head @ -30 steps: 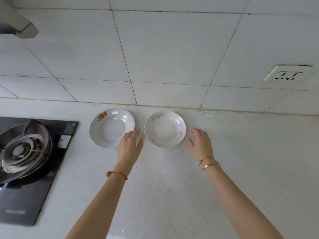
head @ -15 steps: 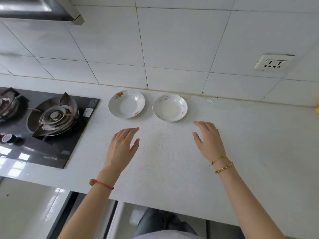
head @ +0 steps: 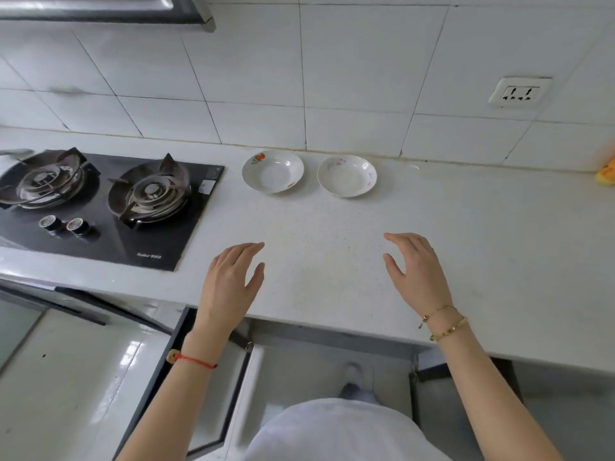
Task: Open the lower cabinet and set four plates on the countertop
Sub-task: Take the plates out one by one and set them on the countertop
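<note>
Nearest, open cabinet doors [head: 213, 377] under the counter [head: 332, 287] edge, interior hidden by torso and arms. Above the counter, left hand [head: 229, 281] and right hand [head: 417, 271] spread, empty. Farther back, two plates [head: 273, 172] [head: 347, 175] side by side, apart, near the wall; rim prints too small to read.

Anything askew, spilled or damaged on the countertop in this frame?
Nothing stands out. Two plates, one with a red motif and one with a pink motif, sit upright and apart near the tiled wall. The left hand and right hand are open, holding nothing. The countertop shows no spill.
</note>
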